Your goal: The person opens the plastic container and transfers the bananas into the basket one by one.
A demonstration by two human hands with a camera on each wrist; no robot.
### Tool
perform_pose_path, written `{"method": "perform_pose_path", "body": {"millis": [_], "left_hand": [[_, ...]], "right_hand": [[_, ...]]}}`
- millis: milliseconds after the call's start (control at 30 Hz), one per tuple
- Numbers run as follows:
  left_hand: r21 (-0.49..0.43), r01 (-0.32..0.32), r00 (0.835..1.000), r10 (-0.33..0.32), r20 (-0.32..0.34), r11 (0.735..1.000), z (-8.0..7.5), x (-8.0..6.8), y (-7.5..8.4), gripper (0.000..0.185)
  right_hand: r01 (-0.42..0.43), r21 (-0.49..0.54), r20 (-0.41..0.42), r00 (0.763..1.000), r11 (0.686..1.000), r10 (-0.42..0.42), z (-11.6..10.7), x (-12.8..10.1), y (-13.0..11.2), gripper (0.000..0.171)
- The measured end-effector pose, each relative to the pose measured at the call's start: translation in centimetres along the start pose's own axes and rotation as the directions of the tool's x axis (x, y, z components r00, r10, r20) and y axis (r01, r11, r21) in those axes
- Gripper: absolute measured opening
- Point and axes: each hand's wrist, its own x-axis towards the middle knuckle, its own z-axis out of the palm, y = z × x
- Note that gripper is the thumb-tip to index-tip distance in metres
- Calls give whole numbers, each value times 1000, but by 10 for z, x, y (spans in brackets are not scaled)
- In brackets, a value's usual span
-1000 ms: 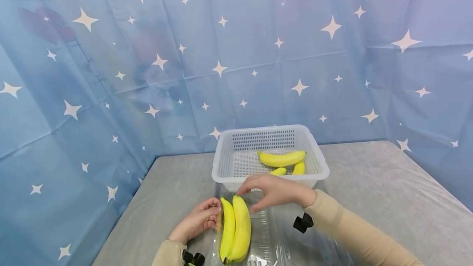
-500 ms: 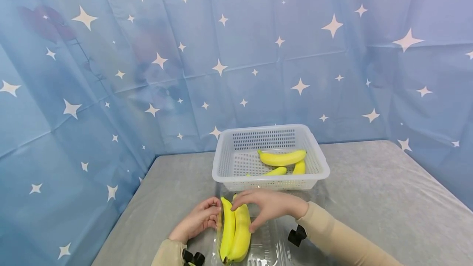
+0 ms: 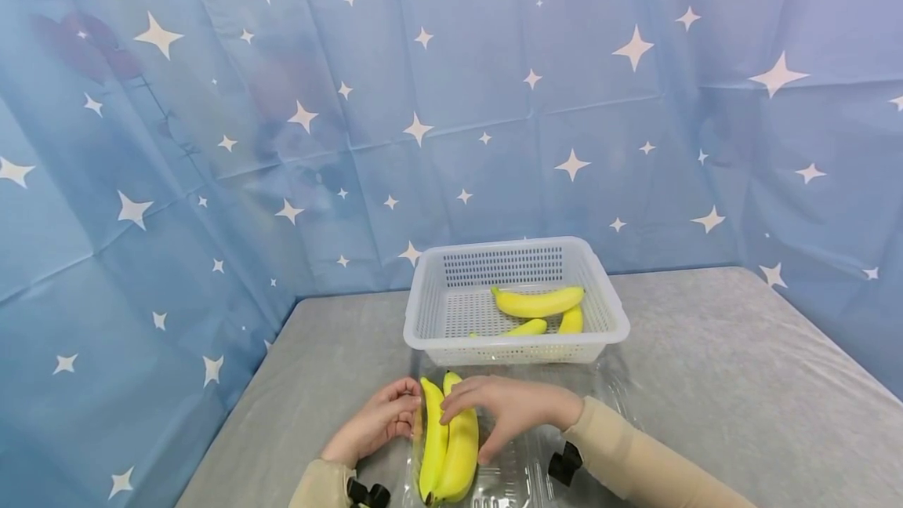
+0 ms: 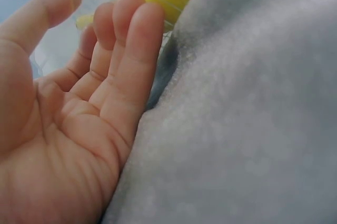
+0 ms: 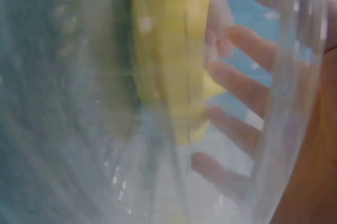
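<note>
Two yellow bananas, a left one (image 3: 433, 449) and a right one (image 3: 462, 453), lie side by side in a clear plastic clamshell container (image 3: 520, 477) at the table's near side. My left hand (image 3: 377, 422) rests by the container's left wall; in the left wrist view its fingers (image 4: 139, 40) are loosely bent, with nothing gripped. Over the bananas lies my right hand (image 3: 515, 406), fingers spread across their upper part and thumb along the right banana's right side. Through clear plastic, the right wrist view shows those fingers (image 5: 239, 84) fairly straight beside a blurred banana (image 5: 174, 50).
Behind the container stands a white perforated basket (image 3: 419, 328) holding three visible bananas (image 3: 539, 303). A clear plastic flap (image 3: 615, 382) extends right of the container, partly under my right forearm. The grey-covered table (image 3: 734, 351) meets a blue star-patterned curtain (image 3: 494, 171).
My right hand has come from the bananas' far tips toward me and down onto them, its thumb now at the right banana's side. The left hand and bananas have hardly moved.
</note>
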Motion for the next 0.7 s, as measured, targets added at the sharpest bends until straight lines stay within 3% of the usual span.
{"method": "perform_pose_path", "body": {"millis": [233, 400, 700], "left_hand": [[-3, 3, 1000, -3, -4, 1000, 0, 0, 0, 14], [-9, 7, 1000, -7, -18, 1000, 2, 0, 1, 16], [-29, 10, 1000, -10, 0, 1000, 1, 0, 1, 8]], "right_hand": [[27, -71, 11, 1000, 997, -26, 6, -2, 5, 57], [-34, -147, 14, 999, 989, 37, 12, -3, 7, 56], [-79, -180, 7, 997, 981, 82, 15, -2, 5, 56]]}}
